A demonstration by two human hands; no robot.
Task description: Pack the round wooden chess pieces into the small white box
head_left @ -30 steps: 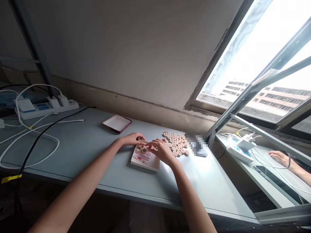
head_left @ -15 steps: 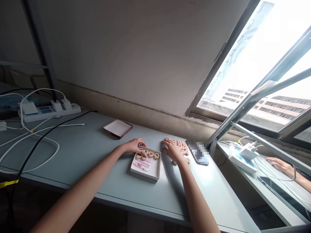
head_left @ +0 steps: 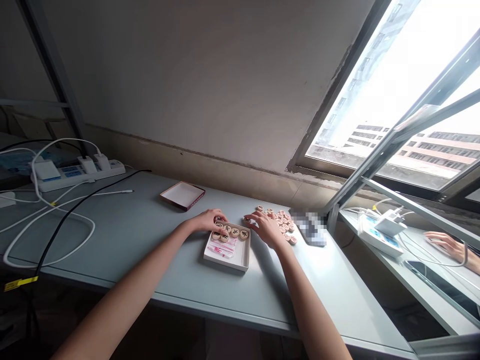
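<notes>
A shallow white box (head_left: 240, 259) lies on the grey table (head_left: 150, 235), with several round wooden chess pieces (head_left: 229, 232) in a row along its far end and a pink-printed plastic sheet inside. My left hand (head_left: 208, 220) rests curled at the box's far left corner, touching the pieces there. My right hand (head_left: 265, 227) is just right of the box, fingertips pinched on one round piece (head_left: 247, 219) near the box's far right corner. A loose pile of chess pieces (head_left: 282, 222) lies beside and behind that hand.
A red-edged box lid (head_left: 182, 194) lies farther back. A phone (head_left: 310, 227) sits right of the pile. A power strip (head_left: 75, 171) with chargers and white and black cables is at left. Another person's hand (head_left: 448, 244) is on a neighbouring desk at right, below the open window.
My right hand left the box for the loose pile, then came back toward the box's right corner with one piece in its fingertips. My left hand stayed at the box's far left corner.
</notes>
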